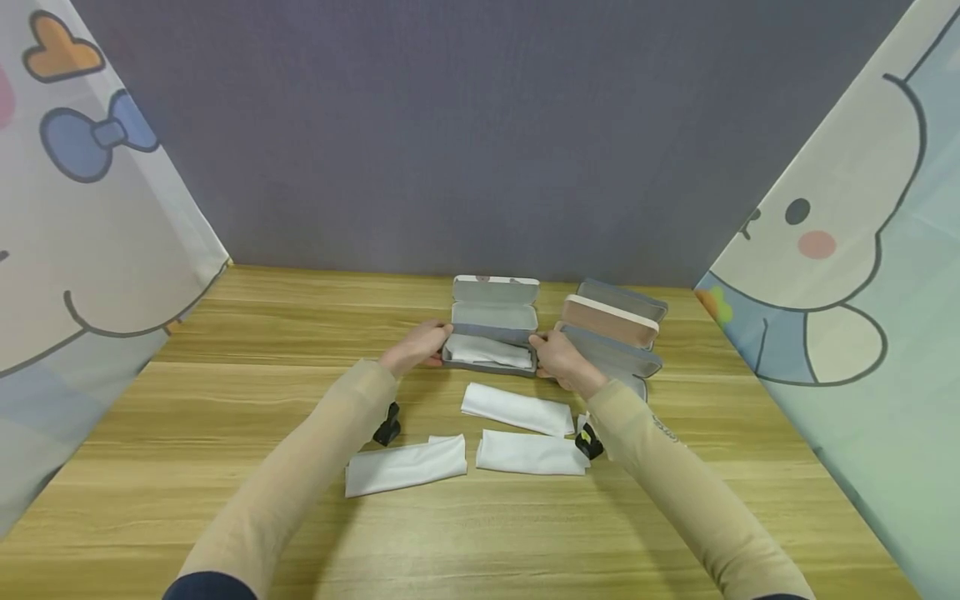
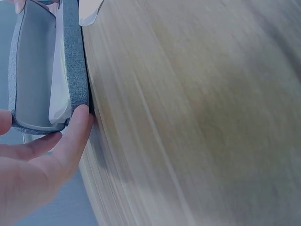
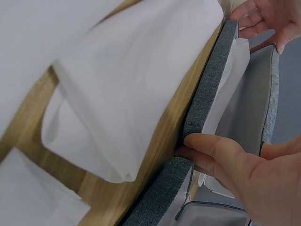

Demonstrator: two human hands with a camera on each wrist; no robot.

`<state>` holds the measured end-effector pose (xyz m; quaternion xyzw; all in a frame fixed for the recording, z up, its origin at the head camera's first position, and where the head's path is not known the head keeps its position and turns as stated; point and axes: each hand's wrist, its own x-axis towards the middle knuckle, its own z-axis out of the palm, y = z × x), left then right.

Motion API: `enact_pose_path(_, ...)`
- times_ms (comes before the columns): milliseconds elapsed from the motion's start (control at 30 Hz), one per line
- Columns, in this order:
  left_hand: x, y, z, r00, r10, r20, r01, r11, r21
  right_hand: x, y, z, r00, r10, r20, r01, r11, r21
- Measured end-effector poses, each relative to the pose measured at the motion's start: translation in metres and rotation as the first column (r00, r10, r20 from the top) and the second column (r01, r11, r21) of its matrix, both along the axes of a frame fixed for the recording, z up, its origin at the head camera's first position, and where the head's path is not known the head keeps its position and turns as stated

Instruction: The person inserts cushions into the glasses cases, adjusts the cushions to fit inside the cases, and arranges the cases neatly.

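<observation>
A grey fabric-covered glasses case [image 1: 489, 367] stands with its lid raised near the back of the table, a folded white cloth [image 1: 487, 351] lying inside. At its left end, my left hand [image 1: 420, 343] holds it, fingers on the base and thumb at the lid [image 2: 35, 70]. My right hand [image 1: 562, 360] grips the opposite end, with fingertips against the base [image 3: 207, 89] and the thumb by the lid edge. Both hands are beside the case, and the cloth lies between them.
Behind it is another opened case [image 1: 495, 290]. Several opened cases, one with a pinkish lining [image 1: 611, 321], stand in a row at the right. Folded white cloths lie in front: one nearest the case [image 1: 517, 408], one at right [image 1: 532, 453], one at left [image 1: 407, 465].
</observation>
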<state>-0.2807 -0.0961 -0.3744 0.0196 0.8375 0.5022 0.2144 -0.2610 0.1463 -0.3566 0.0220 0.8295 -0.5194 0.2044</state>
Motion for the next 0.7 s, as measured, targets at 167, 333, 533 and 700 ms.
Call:
enact_pose_path(167,0.0022,-0.0002,0.0033,1.000,-0.006,0.005,0.006,1.000,-0.008,-0.0007,-0.0008,0.0002,1.000,-0.018,0.010,0.018,1.000,-0.008)
enact_pose_path(333,0.0034,-0.0001,0.0067,1.000,-0.017,0.012,0.017,1.000,0.004,-0.0005,-0.0001,0.0013,1.000,-0.015,0.015,0.015,1.000,-0.010)
enact_pose_path(533,0.0007,-0.0020,0.0037,0.999,-0.024,0.040,0.023,0.999,0.025,0.0011,-0.0004,0.0010,1.000,-0.018,0.008,0.018,1.000,-0.008)
enact_pose_path(700,-0.0003,-0.0029,0.0023,0.998,-0.036,0.045,0.035,0.999,0.027,0.0026,0.0006,0.0007,1.000,-0.004,0.002,0.004,1.000,-0.011)
